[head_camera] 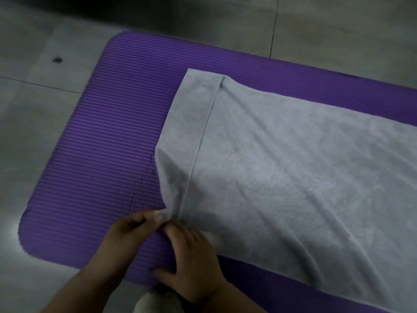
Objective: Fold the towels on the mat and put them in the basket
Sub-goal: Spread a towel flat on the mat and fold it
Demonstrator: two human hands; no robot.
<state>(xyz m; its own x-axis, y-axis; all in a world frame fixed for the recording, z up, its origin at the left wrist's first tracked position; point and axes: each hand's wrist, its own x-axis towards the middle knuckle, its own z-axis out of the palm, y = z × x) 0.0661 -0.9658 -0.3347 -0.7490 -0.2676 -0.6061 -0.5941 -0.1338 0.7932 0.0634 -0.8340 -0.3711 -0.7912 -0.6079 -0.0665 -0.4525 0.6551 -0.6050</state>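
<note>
A pale grey towel (293,172) lies spread along a purple ribbed mat (108,141), running off the right edge of the view. Its left end has a hemmed band. My left hand (133,229) pinches the near left corner of the towel and lifts it slightly off the mat. My right hand (191,256) lies on the mat just beside it, fingers straight and touching the towel's near edge, thumb spread toward me. No basket is in view.
Grey floor tiles (33,109) surround the mat on the left and far sides. A small dark speck (56,59) lies on the floor at the far left. Something whitish (153,301) shows at the bottom edge between my forearms.
</note>
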